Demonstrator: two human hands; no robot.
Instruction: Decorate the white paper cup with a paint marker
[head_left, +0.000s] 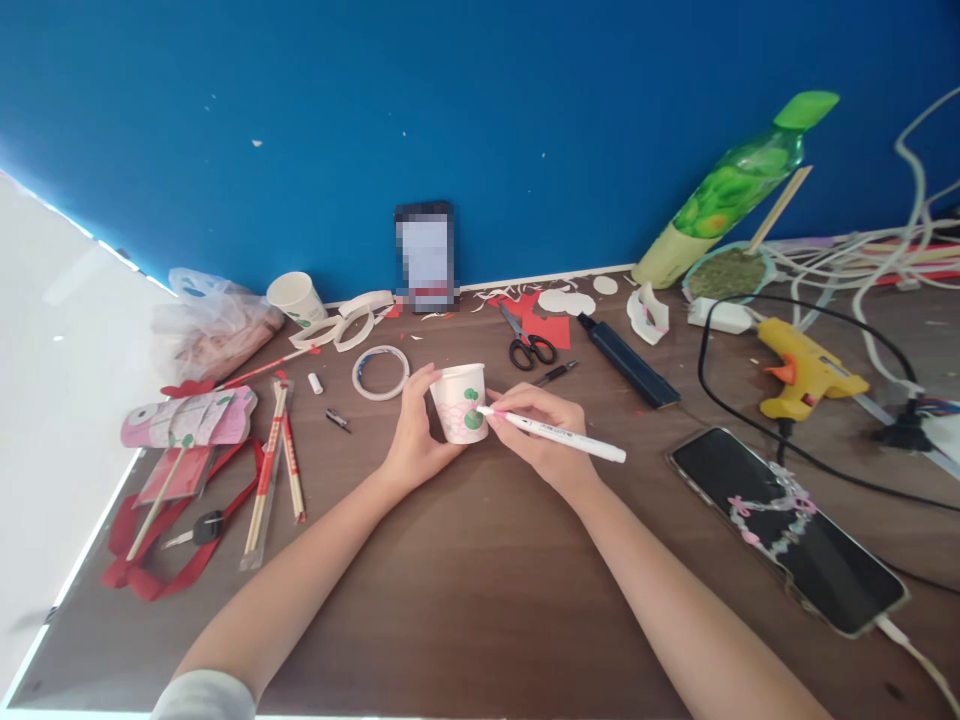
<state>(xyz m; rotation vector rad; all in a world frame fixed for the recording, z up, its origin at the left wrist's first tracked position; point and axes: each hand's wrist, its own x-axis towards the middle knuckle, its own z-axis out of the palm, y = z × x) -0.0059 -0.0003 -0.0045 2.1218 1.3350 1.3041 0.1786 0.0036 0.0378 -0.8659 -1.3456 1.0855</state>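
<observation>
At the middle of the table (480, 610), the left hand (411, 442) clasps one paper cup (457, 405) and the right hand (547, 440) grips one white marker (589, 445) against it, while a second cup (297, 298) stands near the far edge.

Black scissors (529, 343) and a roll of tape (380, 372) lie mid-counter (465, 600). A yellow glue gun (806, 378) and a plugged-in smartphone (787, 525) sit at right, and a green bottle (739, 185) leans against the blue wall (300, 120). Wrapped chopsticks (274, 460) and a key (196, 530) lie at left.

Left hand (415, 440) grips cup (460, 402); right hand (541, 430) holds marker (555, 434)
</observation>
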